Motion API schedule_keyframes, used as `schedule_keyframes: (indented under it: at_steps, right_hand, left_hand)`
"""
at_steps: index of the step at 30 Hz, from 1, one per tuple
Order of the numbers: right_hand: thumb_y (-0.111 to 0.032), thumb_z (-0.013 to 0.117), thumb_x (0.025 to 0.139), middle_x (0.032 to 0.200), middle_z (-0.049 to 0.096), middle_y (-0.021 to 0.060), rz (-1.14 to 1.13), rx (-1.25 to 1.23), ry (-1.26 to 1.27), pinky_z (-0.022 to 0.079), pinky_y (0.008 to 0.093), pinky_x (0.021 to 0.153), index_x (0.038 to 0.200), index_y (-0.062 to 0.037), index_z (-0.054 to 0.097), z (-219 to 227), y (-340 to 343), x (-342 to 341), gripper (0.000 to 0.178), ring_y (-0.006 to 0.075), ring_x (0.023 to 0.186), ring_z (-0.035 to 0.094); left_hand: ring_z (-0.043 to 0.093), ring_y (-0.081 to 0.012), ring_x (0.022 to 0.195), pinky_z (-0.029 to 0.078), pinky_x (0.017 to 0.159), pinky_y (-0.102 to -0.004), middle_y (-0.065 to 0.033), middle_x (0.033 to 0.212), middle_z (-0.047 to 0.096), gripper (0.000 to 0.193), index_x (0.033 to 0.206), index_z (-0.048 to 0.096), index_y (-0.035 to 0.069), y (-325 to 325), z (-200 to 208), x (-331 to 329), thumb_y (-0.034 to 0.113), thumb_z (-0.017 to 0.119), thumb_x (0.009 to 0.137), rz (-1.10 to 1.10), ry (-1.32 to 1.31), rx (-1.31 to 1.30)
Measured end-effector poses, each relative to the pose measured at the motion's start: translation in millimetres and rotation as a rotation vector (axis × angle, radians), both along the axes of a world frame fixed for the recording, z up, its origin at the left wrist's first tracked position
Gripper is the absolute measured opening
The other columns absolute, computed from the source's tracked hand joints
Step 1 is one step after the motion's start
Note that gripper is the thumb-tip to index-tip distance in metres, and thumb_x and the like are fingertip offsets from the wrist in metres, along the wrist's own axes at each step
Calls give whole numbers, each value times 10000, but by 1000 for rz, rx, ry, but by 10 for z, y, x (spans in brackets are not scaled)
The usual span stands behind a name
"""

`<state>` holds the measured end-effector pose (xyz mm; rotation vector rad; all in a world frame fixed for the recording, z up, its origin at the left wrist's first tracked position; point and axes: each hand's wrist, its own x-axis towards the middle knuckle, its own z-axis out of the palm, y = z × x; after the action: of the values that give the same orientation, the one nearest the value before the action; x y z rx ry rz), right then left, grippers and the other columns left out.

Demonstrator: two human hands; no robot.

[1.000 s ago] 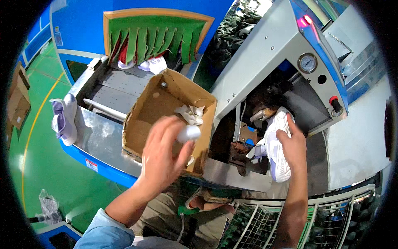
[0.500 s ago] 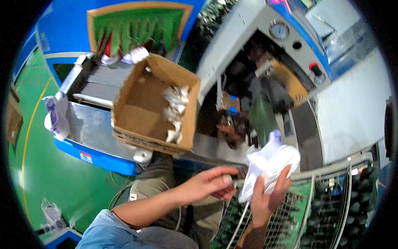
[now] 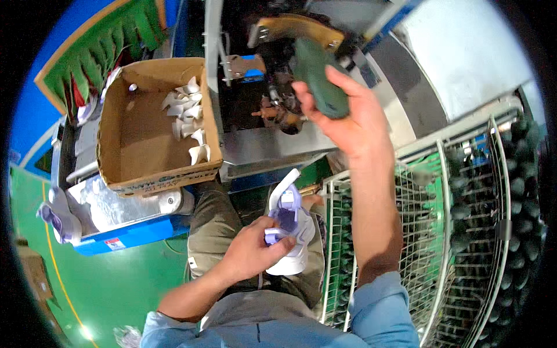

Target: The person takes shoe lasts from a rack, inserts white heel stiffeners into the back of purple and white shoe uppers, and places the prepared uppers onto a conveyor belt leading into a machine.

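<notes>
Low over my lap, my left hand (image 3: 255,249) grips a white sneaker (image 3: 290,258) with lavender lining. Its fingers and thumb close on the collar. A white strip (image 3: 284,188) sticks up from the shoe's opening. Higher up, in front of the machine's opening, my right hand (image 3: 357,113) is wrapped round a dark green shoe last (image 3: 322,84). The last's far end reaches up by a tan curved pad (image 3: 299,29) in the machine. Whether it touches the pad I cannot tell, as that part is blurred.
A cardboard box (image 3: 139,127) with several white curved pieces stands at left. Beyond it, a second sneaker (image 3: 61,217) sits on the conveyor's end. A wire rack (image 3: 444,232) full of dark lasts fills the right. Green strip curtains (image 3: 110,52) hang at upper left.
The white sneaker has passed from my right hand to my left and come down over my lap. My right hand has gone up and taken hold of the green last. The view has shifted.
</notes>
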<state>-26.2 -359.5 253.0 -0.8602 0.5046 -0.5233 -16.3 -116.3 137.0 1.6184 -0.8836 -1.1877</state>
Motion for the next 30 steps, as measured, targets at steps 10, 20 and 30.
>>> schedule_keyframes:
  at_steps: [10,20,30]
  right_hand:
    - [-198,807,798,1143,670,64,-198,-810,512,505,308,894,1362,-9,519,-1950,681,-2464,660,111,1012,590]
    - [-285,641,880,1295,546,283,-1003,16,1623,412,467,1014,1399,16,423,-3966,2865,-4903,638,433,1202,520]
    - [-156,539,972,1292,479,166,-1943,-183,1116,432,400,1004,1383,-43,423,-5457,2449,-5982,442,323,1140,498]
  left_hand:
    - [563,-260,1025,440,944,-355,-143,1081,567,267,949,606,-16,366,-878,-631,101,733,745,-85,32,129]
    - [490,-340,1204,365,1025,-368,-213,1353,470,193,811,565,-24,131,-1004,-817,59,711,715,-394,-365,-17]
    - [494,-324,1222,369,1033,-390,-223,1367,477,252,861,665,-74,-73,-700,-982,168,696,795,-526,-464,175]
